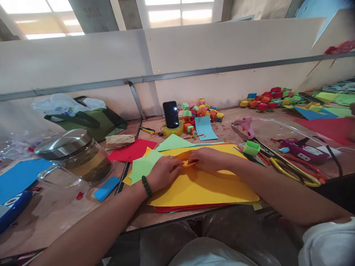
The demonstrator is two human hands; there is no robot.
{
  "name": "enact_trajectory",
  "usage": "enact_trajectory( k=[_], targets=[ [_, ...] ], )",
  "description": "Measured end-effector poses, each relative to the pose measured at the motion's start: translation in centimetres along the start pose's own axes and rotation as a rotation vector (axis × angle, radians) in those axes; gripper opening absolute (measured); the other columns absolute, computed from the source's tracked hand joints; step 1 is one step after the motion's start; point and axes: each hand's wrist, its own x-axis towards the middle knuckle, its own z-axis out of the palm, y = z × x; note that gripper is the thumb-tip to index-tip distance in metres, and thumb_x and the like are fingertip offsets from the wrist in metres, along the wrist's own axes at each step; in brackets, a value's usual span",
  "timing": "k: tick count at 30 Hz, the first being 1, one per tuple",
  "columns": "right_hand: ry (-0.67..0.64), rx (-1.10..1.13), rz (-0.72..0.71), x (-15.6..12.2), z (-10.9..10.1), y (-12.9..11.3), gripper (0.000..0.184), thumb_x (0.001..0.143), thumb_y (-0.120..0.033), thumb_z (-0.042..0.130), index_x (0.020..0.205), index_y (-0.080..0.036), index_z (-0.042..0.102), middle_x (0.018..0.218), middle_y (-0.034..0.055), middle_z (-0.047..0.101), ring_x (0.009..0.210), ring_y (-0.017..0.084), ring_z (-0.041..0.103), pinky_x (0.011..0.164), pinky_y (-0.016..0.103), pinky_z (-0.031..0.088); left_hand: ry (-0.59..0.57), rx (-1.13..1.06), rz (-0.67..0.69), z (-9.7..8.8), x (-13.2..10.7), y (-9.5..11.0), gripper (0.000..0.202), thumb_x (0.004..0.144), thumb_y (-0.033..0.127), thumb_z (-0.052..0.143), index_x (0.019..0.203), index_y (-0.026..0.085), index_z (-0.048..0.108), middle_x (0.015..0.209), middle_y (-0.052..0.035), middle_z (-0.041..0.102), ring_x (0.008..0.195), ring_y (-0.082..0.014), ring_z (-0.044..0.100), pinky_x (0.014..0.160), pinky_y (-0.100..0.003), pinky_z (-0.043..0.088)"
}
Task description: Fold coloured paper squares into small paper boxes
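My left hand (pixel 164 171), a dark beaded bracelet at its wrist, is closed with thumb and fingers pinching one side of a small orange-yellow paper piece (pixel 185 163). From the other side my right hand (pixel 206 159) pinches the same piece, its fingertips nearly meeting those of the left. The fingers cover most of the piece, so its shape is hard to make out. Beneath both hands lies a stack of yellow paper sheets (pixel 202 192) with red edges below. Light green paper (pixel 142 168) pokes out under my left hand.
A glass teapot (pixel 91 162) and blue strip (pixel 107 188) are at left. Behind stand a phone (pixel 171 114) and a pile of small coloured paper boxes (pixel 191 116). To the right lie a pink glue gun (pixel 246 127), green paper box (pixel 251 148), yellow-handled scissors (pixel 288 175) and purple power strip (pixel 303 149).
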Motion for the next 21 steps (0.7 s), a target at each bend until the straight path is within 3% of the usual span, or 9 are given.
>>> enact_trajectory(
  k=[3, 6, 10, 15, 17, 21],
  targets=[
    [-0.034, 0.17, 0.046, 0.4, 0.0, 1.4, 0.027, 0.079, -0.02, 0.054, 0.103, -0.018, 0.067, 0.096, 0.0037, 0.07, 0.08, 0.018, 0.06, 0.066, 0.024, 0.042, 0.004, -0.085, -0.127, 0.4, 0.3, 0.0, 0.022, 0.088, 0.021, 0.048, 0.095, 0.018, 0.069, 0.083, -0.0046, 0.071, 0.072, -0.0172, 0.062, 0.067, -0.027, 0.046],
    [-0.045, 0.182, 0.197, 0.5, -0.2, 2.4, 0.03, 0.079, -0.029, 0.059, 0.105, -0.017, 0.065, 0.088, 0.0035, 0.068, 0.074, 0.017, 0.06, 0.06, 0.023, 0.04, 0.001, -0.011, -0.216, 0.4, 0.3, 0.3, 0.027, 0.087, 0.022, 0.05, 0.109, 0.015, 0.064, 0.082, -0.0053, 0.069, 0.073, -0.0188, 0.061, 0.068, -0.03, 0.048],
    [-0.052, 0.063, 0.335, 0.3, -0.7, 2.1, 0.037, 0.077, -0.039, 0.061, 0.108, -0.019, 0.061, 0.088, 0.0053, 0.068, 0.075, 0.019, 0.061, 0.06, 0.025, 0.04, 0.038, 0.213, -0.112, 0.2, 0.0, 0.5, 0.03, 0.088, 0.021, 0.05, 0.113, 0.018, 0.065, 0.1, -0.0108, 0.062, 0.085, -0.0214, 0.059, 0.075, -0.034, 0.049],
    [-0.026, -0.021, 0.424, 0.4, -0.2, 1.2, 0.059, 0.071, -0.061, 0.063, 0.114, -0.021, 0.057, 0.102, 0.0095, 0.068, 0.089, 0.026, 0.063, 0.064, 0.028, 0.042, -0.093, 0.28, 0.151, 0.2, -0.1, 0.8, 0.033, 0.092, 0.02, 0.043, 0.109, 0.027, 0.07, 0.089, -0.0074, 0.06, 0.081, -0.0187, 0.056, 0.072, -0.031, 0.047],
    [-0.023, -0.039, 0.418, 0.6, -0.1, 1.5, 0.062, 0.068, -0.061, 0.065, 0.114, -0.02, 0.057, 0.101, 0.0097, 0.069, 0.089, 0.026, 0.064, 0.065, 0.028, 0.042, -0.124, 0.277, 0.166, 0.0, -0.1, 1.0, 0.033, 0.091, 0.018, 0.043, 0.109, 0.025, 0.07, 0.089, -0.0083, 0.061, 0.081, -0.0196, 0.056, 0.072, -0.032, 0.047],
    [-0.088, -0.023, 0.359, 0.5, -0.6, 3.1, 0.054, 0.067, -0.046, 0.071, 0.111, -0.018, 0.057, 0.088, 0.006, 0.069, 0.08, 0.023, 0.063, 0.061, 0.026, 0.04, -0.132, 0.233, 0.159, -0.5, -0.2, 1.2, 0.03, 0.091, 0.018, 0.045, 0.102, 0.02, 0.073, 0.089, -0.01, 0.063, 0.082, -0.0201, 0.057, 0.073, -0.033, 0.046]
  ],
)
